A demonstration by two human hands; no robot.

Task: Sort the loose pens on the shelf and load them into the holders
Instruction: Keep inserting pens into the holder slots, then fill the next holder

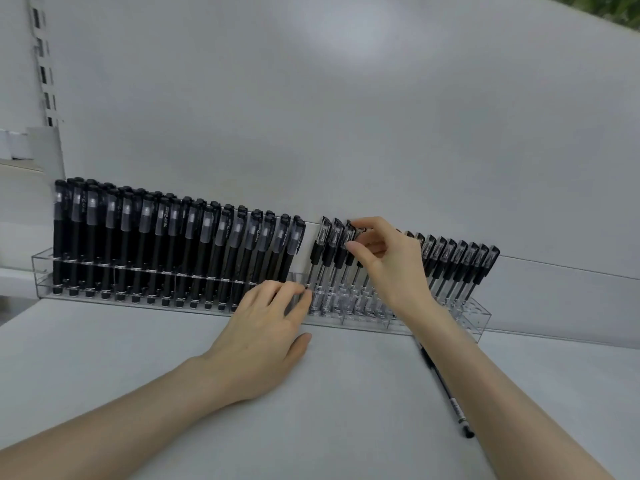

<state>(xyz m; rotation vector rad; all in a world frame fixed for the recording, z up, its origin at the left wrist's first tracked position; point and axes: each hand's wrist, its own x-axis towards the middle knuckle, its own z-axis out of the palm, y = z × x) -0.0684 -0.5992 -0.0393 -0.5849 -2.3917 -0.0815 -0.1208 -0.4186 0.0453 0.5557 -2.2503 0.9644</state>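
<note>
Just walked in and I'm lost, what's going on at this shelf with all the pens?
A person is loading pens into two clear holders on a shelf. The left holder is packed with black pens. The right hand pinches the cap of a clear-barrelled pen in the right holder; the left hand rests on that holder's front edge. One loose pen lies on the shelf.

Shelf [166, 382] with clear holders [482, 322] and loose pen [446, 389]

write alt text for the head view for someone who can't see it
A right hand pinches a pen cap in the right clear holder on a white shelf; the left hand rests at its front. Black pens fill the left holder, and one loose pen lies nearby.
</note>
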